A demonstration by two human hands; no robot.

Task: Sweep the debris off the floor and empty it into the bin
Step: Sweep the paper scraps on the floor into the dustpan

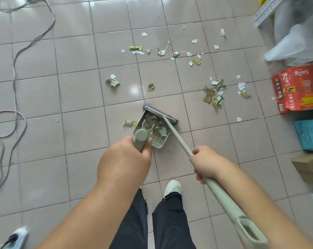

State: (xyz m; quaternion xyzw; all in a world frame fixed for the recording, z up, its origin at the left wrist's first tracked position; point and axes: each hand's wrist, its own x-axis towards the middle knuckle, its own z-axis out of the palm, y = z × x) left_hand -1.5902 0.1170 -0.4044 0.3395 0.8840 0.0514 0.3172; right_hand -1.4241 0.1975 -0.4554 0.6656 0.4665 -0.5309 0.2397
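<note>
The left hand grips the upright handle of a grey-green plastic dustpan, which sits on the tiled floor just beyond it, mouth pointing away. The right hand is wrapped around the smooth, round broom handle, whose long axis runs from lower right up-left to the broom head touching the pan's lip. Crumpled wrappers and torn paper scraps lie scattered beyond both hands; some rest inside the pan.
</note>
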